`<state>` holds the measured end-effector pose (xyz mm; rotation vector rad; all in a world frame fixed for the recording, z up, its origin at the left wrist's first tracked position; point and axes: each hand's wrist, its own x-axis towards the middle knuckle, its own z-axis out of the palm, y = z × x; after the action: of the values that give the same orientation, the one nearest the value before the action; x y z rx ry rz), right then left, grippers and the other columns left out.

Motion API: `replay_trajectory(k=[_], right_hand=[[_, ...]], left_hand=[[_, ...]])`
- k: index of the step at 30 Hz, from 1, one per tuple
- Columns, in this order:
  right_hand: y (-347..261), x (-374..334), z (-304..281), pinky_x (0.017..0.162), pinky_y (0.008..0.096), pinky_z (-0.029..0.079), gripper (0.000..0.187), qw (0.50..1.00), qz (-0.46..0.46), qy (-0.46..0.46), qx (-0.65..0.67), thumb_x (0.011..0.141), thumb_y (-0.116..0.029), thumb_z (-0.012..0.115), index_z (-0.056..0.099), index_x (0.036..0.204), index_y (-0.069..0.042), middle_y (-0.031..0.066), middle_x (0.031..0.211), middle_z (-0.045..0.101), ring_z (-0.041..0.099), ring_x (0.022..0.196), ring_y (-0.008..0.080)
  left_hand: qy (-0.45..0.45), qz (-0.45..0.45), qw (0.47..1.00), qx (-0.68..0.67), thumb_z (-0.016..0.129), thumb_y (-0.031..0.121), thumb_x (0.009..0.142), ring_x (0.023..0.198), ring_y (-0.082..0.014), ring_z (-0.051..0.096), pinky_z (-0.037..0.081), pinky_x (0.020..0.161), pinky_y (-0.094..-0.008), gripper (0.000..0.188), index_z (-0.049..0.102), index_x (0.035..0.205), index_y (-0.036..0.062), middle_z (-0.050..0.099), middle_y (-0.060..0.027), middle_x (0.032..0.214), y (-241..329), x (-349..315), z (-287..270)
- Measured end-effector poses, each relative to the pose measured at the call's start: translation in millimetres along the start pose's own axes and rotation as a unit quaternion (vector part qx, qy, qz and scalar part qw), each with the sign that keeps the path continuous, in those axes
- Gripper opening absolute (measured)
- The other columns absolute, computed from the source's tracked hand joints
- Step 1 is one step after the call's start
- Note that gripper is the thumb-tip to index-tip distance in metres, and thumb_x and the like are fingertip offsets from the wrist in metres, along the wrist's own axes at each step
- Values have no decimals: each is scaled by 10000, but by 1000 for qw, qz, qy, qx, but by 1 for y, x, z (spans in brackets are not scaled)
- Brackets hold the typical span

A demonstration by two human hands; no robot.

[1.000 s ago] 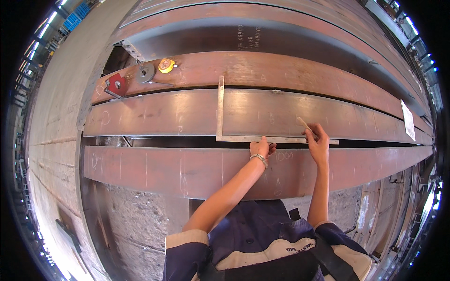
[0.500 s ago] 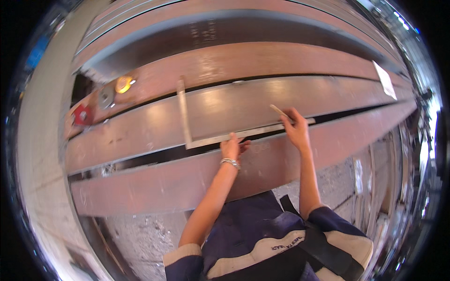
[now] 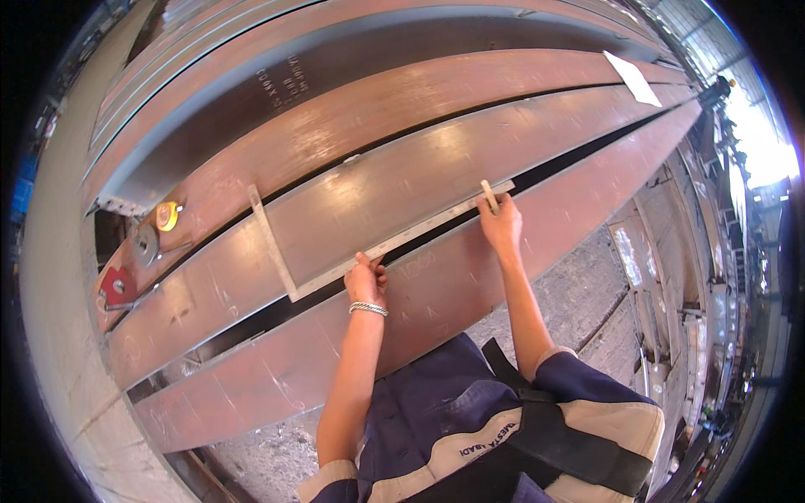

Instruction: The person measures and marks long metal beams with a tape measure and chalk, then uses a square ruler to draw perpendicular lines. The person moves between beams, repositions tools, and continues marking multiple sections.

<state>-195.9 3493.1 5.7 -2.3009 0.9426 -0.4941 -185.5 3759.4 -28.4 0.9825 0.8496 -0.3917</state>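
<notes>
A metal framing square [image 3: 272, 243] lies on a brown steel beam [image 3: 402, 180], its long blade along the beam's near edge and its short blade crossing the face. My left hand [image 3: 366, 281], with a bracelet at the wrist, pinches the long blade near its middle. At the blade's far right end, my right hand [image 3: 501, 220] grips a pale marking stick [image 3: 489, 195], which stands nearly upright between the fingers. Whether this hand also touches the blade I cannot tell.
A second beam [image 3: 277, 369] lies nearer me, across a dark gap. On a farther beam are a yellow tape measure [image 3: 168, 216], a round grey tool [image 3: 146, 245] and a red angular block [image 3: 117, 287]. White paper [image 3: 633, 80] lies at the far right.
My view has turned, so the beams now slant up to the right. The marking stick has swung from leaning left to nearly upright. My left hand still holds the square.
</notes>
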Motion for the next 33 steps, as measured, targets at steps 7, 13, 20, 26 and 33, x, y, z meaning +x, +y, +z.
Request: replay_trajectory(k=[7,13,20,26,33], right_hand=[[26,25,7,889,504,534,553,989,65,-104,-84,824,-562,724,779,1056,-63,245,984,734,693,1005,434],[18,27,2,887,513,519,585,992,17,-89,-90,844,-563,703,759,1002,-2,255,999,730,691,1000,433],[-68,-7,-3,822,445,525,337,975,-154,-136,80,979,-265,643,563,1161,7,230,997,717,693,971,442],[-167,-43,6,767,389,533,174,857,-372,-335,120,952,-73,615,654,1121,-73,159,1001,681,671,862,331],[-253,-65,61,748,382,556,358,626,-705,-333,-25,759,-10,699,724,1088,-148,40,959,672,619,965,249]], left_hand=[[67,44,997,17,568,321,1034,494,-157,575,419,383,-291,391,517,923,-50,631,-135,721,-7,1,16],[139,39,989,33,567,311,1035,493,-143,536,381,382,-290,364,513,922,-31,598,-103,715,-6,-7,30],[96,20,995,0,581,275,1027,499,-150,536,356,373,-283,353,455,1026,-55,566,-103,777,-2,-11,29],[100,3,995,-14,574,263,1030,494,-150,524,345,371,-293,340,440,1026,-50,544,-106,775,3,-18,29],[87,0,996,-21,575,272,1033,468,-157,518,370,373,-303,340,436,995,-36,599,-137,779,3,-17,29]])
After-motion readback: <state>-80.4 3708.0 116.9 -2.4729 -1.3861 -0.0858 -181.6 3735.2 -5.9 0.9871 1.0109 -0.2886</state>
